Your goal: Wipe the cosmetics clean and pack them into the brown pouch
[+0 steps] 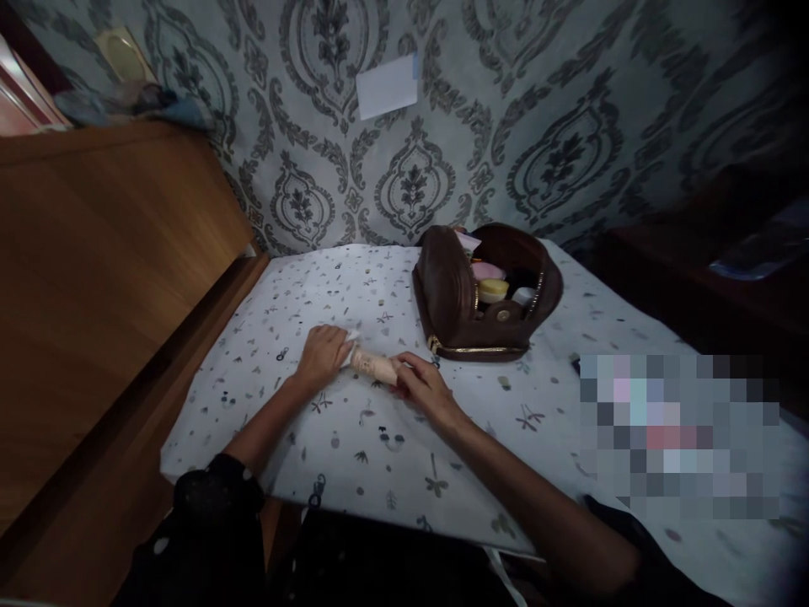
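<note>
A small beige tube [374,367] with faint markings lies sideways between my hands, just above the patterned white cloth. My left hand [324,357] has its fingers closed around the tube's whitish left end. At the other end, my right hand [425,386] pinches the tube between thumb and fingers. Behind and to the right of my right hand stands an unzipped brown bag [446,291]. Inside it show a yellow-lidded round container [493,291], a pink item [488,271] and a white item [523,296].
The white cloth [354,287] with small prints covers the surface. A wooden cabinet [114,253] borders it on the left, and patterned wallpaper rises behind. A pixelated patch hides part of the right side. Dark furniture [683,278] stands at the far right.
</note>
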Action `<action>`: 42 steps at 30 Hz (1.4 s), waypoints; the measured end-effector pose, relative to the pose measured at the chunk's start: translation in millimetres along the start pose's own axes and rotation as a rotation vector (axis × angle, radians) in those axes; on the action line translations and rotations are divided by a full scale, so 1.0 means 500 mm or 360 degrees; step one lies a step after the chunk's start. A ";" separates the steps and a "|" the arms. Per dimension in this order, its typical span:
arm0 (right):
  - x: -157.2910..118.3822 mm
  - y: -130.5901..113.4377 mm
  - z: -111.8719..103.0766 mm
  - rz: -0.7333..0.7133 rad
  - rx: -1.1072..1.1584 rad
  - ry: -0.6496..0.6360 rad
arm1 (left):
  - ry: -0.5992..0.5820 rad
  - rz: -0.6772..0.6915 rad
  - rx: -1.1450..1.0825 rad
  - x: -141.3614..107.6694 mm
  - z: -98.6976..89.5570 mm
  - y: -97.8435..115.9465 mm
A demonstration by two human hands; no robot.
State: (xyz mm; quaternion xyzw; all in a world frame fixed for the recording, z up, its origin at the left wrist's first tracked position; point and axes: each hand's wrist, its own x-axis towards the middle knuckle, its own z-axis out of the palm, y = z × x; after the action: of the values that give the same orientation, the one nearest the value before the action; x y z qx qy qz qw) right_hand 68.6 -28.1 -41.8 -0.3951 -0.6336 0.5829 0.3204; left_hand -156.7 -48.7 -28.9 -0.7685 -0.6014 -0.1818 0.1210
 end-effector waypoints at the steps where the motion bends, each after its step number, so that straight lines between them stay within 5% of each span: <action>1: 0.000 0.000 0.000 0.0013 -0.0006 0.0002 | 0.0003 -0.0050 0.0003 0.000 0.001 -0.014; 10: -0.011 0.004 -0.005 -0.0359 -0.0489 0.0105 | 0.0105 -0.0483 -0.0061 0.017 0.036 -0.070; 15: -0.012 0.000 -0.001 -0.0132 -0.0331 0.0029 | 0.0282 -0.0584 -0.0051 0.012 0.015 -0.066; 19: -0.008 -0.004 0.002 0.0010 -0.0094 0.0058 | 0.0329 -0.0357 -0.0102 -0.002 -0.005 0.015; 23: -0.007 0.002 0.005 0.0011 0.0059 0.0052 | 0.0174 0.0330 -0.0148 -0.016 0.006 0.119; 26: -0.010 0.006 0.003 -0.0003 0.0133 -0.0005 | 0.0055 0.0578 -0.0014 -0.022 0.014 0.142; 33: -0.016 -0.005 0.000 0.0100 0.0152 -0.0058 | -0.0136 0.0588 0.0186 -0.042 -0.024 0.022; 38: -0.017 -0.007 -0.001 0.0191 0.0306 -0.0045 | -0.0370 0.0170 -0.0071 -0.065 -0.057 -0.053; 42: -0.018 -0.011 -0.005 0.0334 0.0454 -0.0082 | -0.0391 0.0028 -0.0232 -0.078 -0.080 -0.069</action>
State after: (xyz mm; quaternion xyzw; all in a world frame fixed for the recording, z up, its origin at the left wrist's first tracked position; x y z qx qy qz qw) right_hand 74.4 -34.8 -35.4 -0.3944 -0.5078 0.7071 0.2942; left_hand -203.5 -90.5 -10.4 -0.7969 -0.5902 -0.1286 -0.0082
